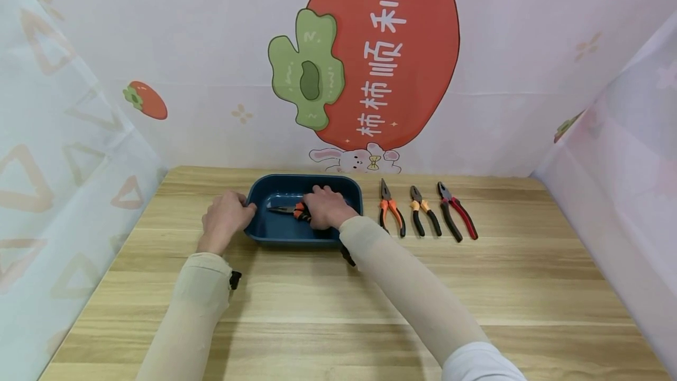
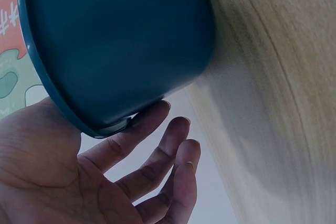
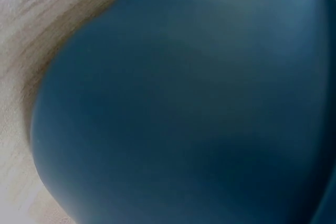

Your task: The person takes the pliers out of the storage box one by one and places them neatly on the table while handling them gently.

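Note:
A dark blue rectangular plastic box (image 1: pixel 296 241) stands near the back of the table. My left hand (image 1: pixel 224 220) grips the rim at its left end; in the left wrist view the thumb side lies over the rim, with the fingers (image 2: pixel 126 139) beneath its outer edge. Inside the box, a pair of pliers (image 1: pixel 300 211) with orange and black handles points its metal nose to the left. My right hand (image 1: pixel 329 207) reaches over the front wall and holds these pliers by the handles, which it mostly covers. Only the box's outer wall (image 3: pixel 173 98) fills the right wrist view.
Right of the box lie long-nose pliers (image 1: pixel 385 196) with orange handles, pliers (image 1: pixel 416 196) with yellow and black handles, and pliers (image 1: pixel 445 193) with red and black handles. A patterned cloth backdrop (image 1: pixel 211 75) rises behind the wooden table (image 1: pixel 296 322).

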Tool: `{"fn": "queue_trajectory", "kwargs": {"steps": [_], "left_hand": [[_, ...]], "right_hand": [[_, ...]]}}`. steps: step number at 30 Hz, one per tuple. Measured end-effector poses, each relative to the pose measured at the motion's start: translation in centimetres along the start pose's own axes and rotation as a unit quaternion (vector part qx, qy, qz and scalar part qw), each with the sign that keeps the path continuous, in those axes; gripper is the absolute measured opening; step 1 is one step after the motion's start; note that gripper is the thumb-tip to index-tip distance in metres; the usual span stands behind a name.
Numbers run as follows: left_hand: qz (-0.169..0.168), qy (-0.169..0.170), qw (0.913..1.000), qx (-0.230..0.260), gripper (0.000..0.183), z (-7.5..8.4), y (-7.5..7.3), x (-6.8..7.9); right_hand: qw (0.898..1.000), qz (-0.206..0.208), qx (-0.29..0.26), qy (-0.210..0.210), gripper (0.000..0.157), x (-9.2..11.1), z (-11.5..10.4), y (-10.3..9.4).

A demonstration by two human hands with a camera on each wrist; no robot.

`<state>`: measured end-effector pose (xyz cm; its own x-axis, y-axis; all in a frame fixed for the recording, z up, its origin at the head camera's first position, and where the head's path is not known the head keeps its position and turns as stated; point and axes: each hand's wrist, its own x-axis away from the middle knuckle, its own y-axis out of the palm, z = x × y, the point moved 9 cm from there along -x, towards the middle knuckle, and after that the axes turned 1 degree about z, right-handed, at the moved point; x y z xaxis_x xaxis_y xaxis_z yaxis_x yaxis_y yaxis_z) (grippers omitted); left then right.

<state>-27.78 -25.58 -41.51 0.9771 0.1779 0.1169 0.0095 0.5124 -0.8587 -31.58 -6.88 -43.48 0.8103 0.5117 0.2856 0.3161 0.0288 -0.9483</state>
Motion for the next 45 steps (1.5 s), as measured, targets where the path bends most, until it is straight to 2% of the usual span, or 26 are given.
{"fn": "queue_trajectory", "kwargs": {"steps": [15,28,45], "left_hand": [[-0.006,0.005,0.9999,0.007,0.044,0.1,-0.1,0.0],[-0.002,0.004,1.0,0.002,0.044,0.2,-0.1,0.0],[0.001,0.007,1.0,-0.004,0.044,-0.1,-0.1,0.0]], "right_hand": [[1.0,0.025,-0.008,-0.005,0.04,0.0,0.2,-0.3],[0.999,0.043,-0.005,-0.012,0.051,0.7,0.3,-1.1],[0.997,0.072,-0.004,-0.016,0.061,2.9,0.2,-3.4]]}}
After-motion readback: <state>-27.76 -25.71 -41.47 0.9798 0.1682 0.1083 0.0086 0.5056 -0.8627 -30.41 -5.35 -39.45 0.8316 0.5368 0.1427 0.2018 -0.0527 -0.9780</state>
